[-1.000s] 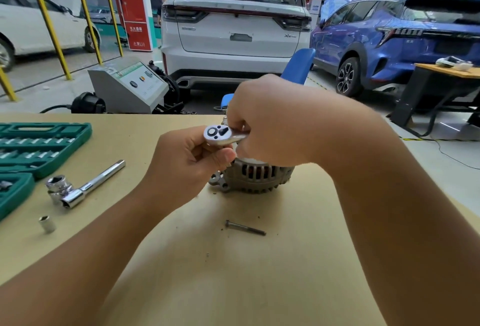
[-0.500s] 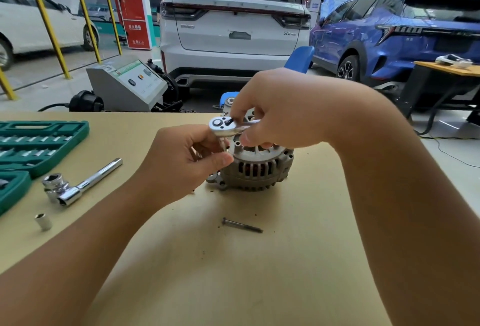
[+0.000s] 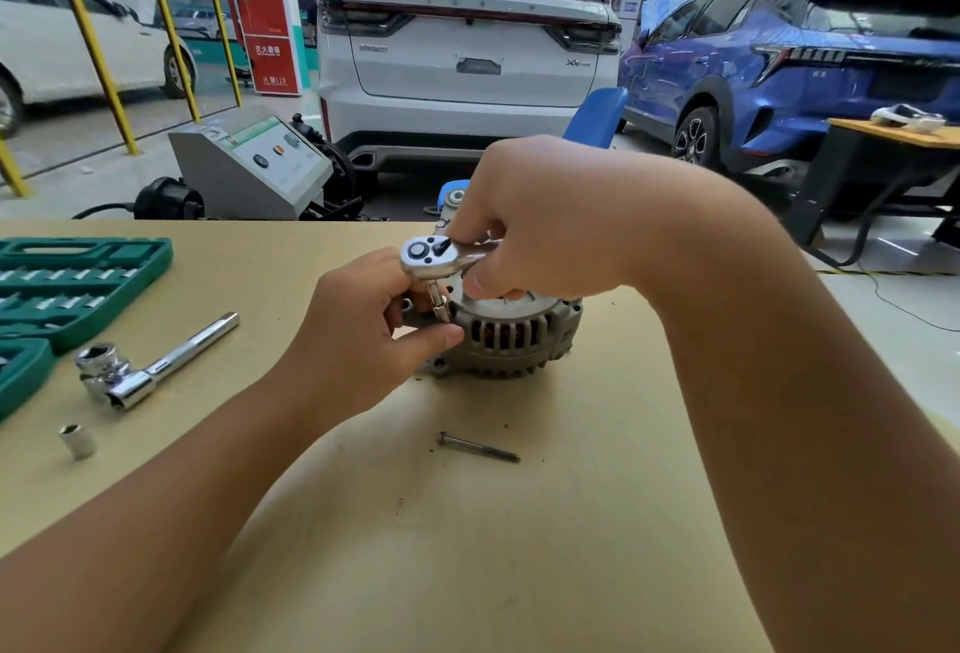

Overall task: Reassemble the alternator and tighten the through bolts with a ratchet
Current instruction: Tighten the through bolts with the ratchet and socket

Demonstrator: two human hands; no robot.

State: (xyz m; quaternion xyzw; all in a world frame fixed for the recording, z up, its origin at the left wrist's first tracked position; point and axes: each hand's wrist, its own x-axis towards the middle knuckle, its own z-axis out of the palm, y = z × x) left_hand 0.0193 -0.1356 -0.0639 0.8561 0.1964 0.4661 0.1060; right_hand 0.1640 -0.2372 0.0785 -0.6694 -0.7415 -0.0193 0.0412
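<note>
A grey ribbed alternator (image 3: 511,338) stands on the tan table (image 3: 467,548), partly hidden by both hands. My right hand (image 3: 540,215) grips the handle of a chrome ratchet (image 3: 434,257), whose head sits above the alternator's left edge. A thin socket or extension under the ratchet head points down at the housing. My left hand (image 3: 363,335) pinches that socket between thumb and fingers, right against the alternator's left side. One loose through bolt (image 3: 478,447) lies on the table in front of the alternator.
A green socket-set case (image 3: 67,283) lies open at the left edge. Beside it lie a chrome breaker bar with socket (image 3: 145,366) and a small loose socket (image 3: 78,440). Beyond the table stand a grey machine (image 3: 254,169), parked cars and a side desk (image 3: 893,132).
My right hand has swung the ratchet handle back and lifted, uncovering the alternator's top. The ratchet head stays over the left edge and my left hand stays on the socket.
</note>
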